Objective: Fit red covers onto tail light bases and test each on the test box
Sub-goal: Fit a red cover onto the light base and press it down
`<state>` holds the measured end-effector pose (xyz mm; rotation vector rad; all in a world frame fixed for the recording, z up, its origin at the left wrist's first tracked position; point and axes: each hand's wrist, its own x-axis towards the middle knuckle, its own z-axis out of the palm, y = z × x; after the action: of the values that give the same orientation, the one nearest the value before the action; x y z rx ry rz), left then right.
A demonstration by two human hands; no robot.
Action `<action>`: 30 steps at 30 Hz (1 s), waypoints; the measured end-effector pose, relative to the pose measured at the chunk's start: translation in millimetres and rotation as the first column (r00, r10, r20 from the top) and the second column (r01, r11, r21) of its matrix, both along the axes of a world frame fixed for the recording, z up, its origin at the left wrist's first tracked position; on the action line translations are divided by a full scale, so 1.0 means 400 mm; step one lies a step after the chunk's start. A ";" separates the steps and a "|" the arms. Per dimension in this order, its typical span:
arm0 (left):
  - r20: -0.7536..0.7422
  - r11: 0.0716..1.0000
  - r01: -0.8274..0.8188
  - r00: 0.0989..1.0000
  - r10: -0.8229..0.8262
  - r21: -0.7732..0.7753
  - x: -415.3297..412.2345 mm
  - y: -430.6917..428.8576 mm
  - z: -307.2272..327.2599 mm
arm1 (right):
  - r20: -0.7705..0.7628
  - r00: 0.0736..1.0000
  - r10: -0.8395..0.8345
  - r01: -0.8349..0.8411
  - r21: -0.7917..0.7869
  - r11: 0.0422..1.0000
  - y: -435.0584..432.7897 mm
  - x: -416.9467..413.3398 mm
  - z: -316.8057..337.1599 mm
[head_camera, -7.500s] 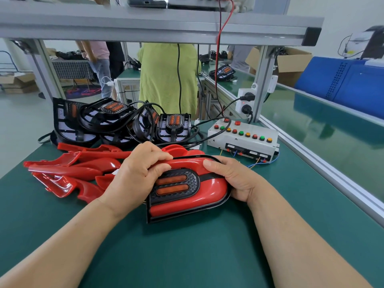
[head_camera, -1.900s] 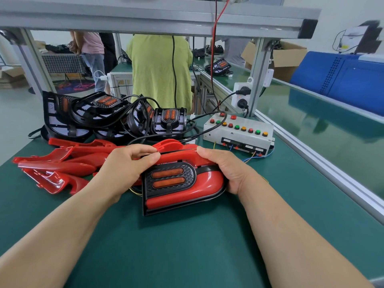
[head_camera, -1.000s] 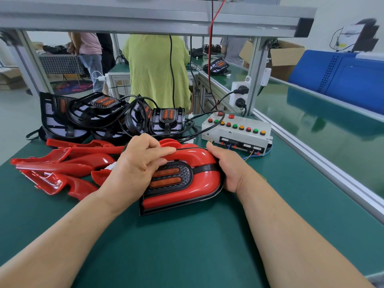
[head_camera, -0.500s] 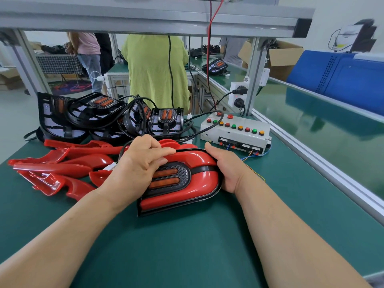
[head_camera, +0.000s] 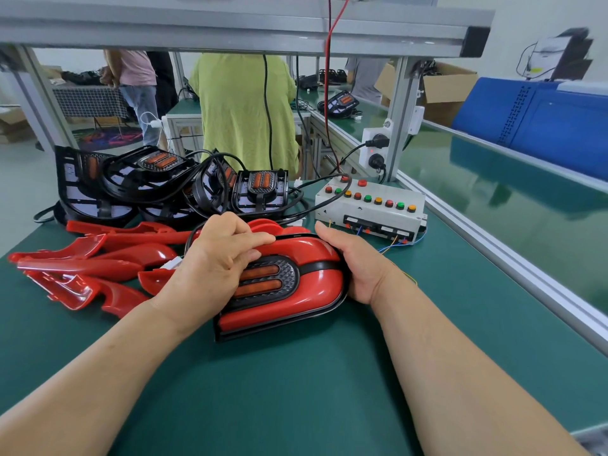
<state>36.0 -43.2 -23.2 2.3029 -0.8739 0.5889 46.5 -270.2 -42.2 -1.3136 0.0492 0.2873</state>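
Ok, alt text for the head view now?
A left hand, fingers curled over the top, and a right hand, wrapped round the right end, hold a glossy red plastic cover seated on a black tail light base on a green mat. Loose red covers lie left; bare black bases and a white button test box sit behind.

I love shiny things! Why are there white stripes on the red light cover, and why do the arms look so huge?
Head view: the pale streaks on the glossy red plastic cover are glare, reflected room light. Head view: the wide-angle lens stretches whatever is near its edges, so both bare forearms balloon. Head view, top right: the white machine is smeared by blur.
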 end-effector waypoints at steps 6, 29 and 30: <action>-0.036 0.999 -0.020 0.999 0.019 -0.034 -0.007 0.005 0.002 | -0.002 0.998 0.056 -0.056 0.068 0.996 -0.009 -0.004 0.000; -0.019 0.998 -0.059 0.998 0.058 -0.014 0.000 -0.005 -0.008 | 0.031 1.000 0.000 0.002 -0.062 0.998 0.007 -0.018 0.006; -0.023 0.998 -0.056 0.998 0.056 -0.016 -0.001 -0.005 -0.008 | 0.030 1.000 -0.003 0.005 -0.063 0.998 0.008 -0.017 0.004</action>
<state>35.7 -45.0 -26.4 2.3208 -0.7931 0.5903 39.7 -267.2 -40.5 -1.3803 0.0365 0.2643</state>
